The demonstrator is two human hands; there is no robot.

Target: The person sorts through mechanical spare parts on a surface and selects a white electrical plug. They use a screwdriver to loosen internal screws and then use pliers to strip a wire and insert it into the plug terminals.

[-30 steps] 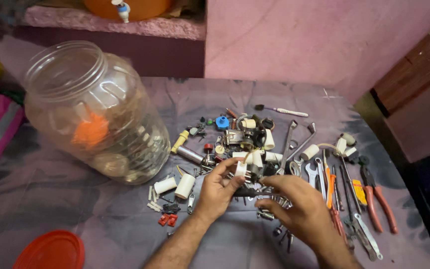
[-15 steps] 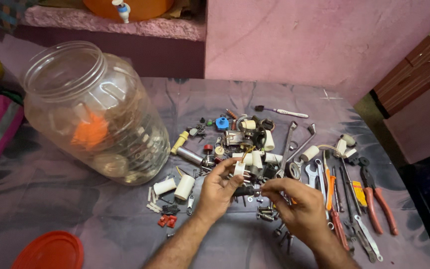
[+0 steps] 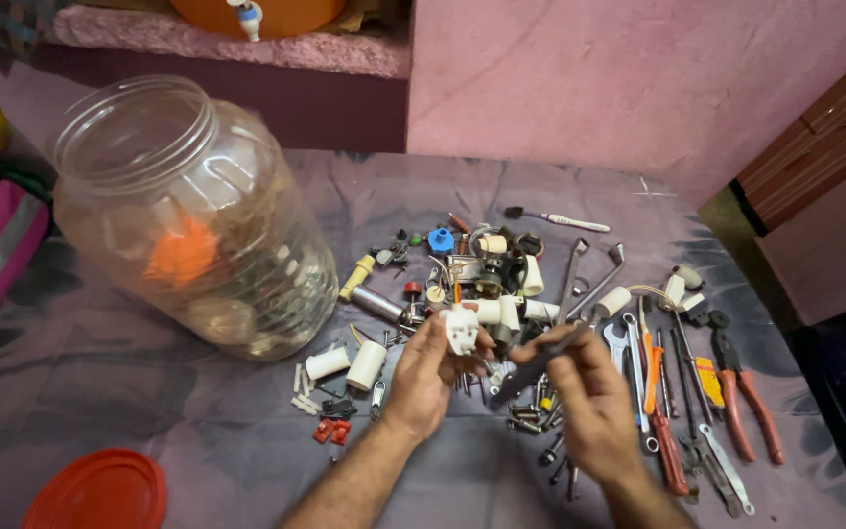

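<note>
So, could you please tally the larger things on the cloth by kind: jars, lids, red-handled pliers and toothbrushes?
Clear plastic jar: 1
Red lid: 1
Red-handled pliers: 1
Toothbrush: 1
Total: 4
The small parts heaped by the hands are too jumbled to count.
</note>
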